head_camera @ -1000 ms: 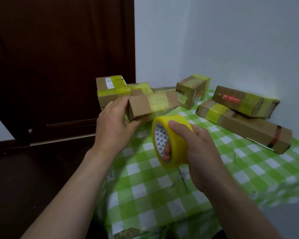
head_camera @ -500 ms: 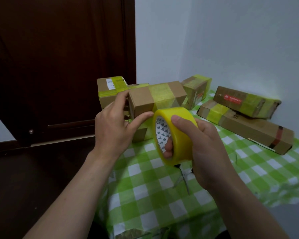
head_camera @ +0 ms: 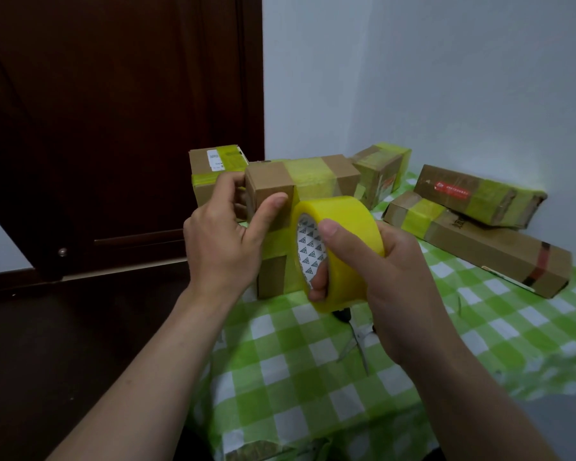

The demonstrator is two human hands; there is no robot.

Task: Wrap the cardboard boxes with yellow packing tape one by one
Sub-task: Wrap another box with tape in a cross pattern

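Note:
My left hand (head_camera: pixel 225 237) grips the near end of a small cardboard box (head_camera: pixel 340 176) banded with yellow tape, holding it lifted above the table, thumb on its front face. My right hand (head_camera: pixel 376 271) holds a roll of yellow packing tape (head_camera: pixel 346 221) upright, thumb on its rim and fingers through its core, right against the box's front. Under the held box stands another taped box (head_camera: pixel 275 271), mostly hidden by my hands and the roll.
A green-and-white checked cloth (head_camera: pixel 313 371) covers the table. Taped boxes sit at the back: one at left (head_camera: pixel 213 168), one in the middle (head_camera: pixel 384 171), two long ones stacked at right (head_camera: pixel 479 194) (head_camera: pixel 499 251). Scissors (head_camera: pixel 356 341) lie under my right hand. A dark wooden door (head_camera: pixel 113 128) stands left.
My left hand has lifted the small box and brought it nearer. My right hand has raised the tape roll up against the box's front.

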